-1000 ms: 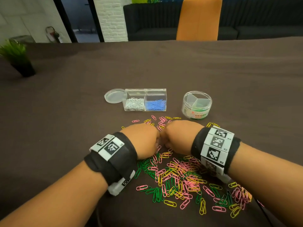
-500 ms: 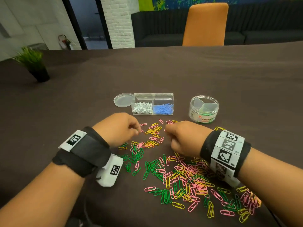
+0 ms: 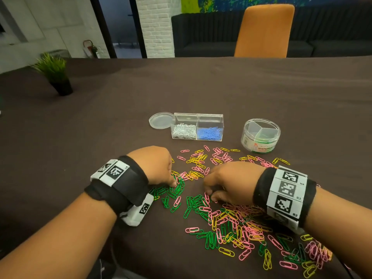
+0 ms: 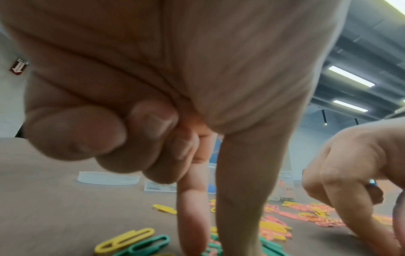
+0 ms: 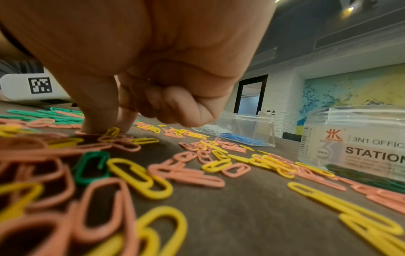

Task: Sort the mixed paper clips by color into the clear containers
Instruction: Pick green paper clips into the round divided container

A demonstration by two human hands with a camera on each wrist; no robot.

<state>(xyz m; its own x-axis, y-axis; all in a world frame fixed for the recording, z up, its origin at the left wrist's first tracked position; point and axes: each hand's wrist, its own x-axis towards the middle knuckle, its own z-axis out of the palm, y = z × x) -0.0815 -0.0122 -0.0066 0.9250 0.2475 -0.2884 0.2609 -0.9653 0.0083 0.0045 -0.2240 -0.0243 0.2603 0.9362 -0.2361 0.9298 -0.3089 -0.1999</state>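
Dozens of mixed pink, yellow and green plastic-coated paper clips (image 3: pixel 231 216) lie flat on the brown cloth-covered bench (image 3: pixel 100 127), their long axes pointing every way, with no common heading. The left hand (image 3: pixel 155 166) reaches two straightened fingers (image 4: pixel 238 199) down among green clips, its other fingers curled into the palm. The right hand (image 3: pixel 231 182) presses thumb and forefinger together onto a pink and yellow cluster; whether they pinch a clip I cannot tell. Overlapping clips may hook together, so a lift could drag a wrong colour along. The round clear three-part tub (image 3: pixel 260 135) stands near, holding green; a hasty drop could land in the wrong section. The clear rectangular two-cell box (image 3: pixel 198 128) holds silver and blue.
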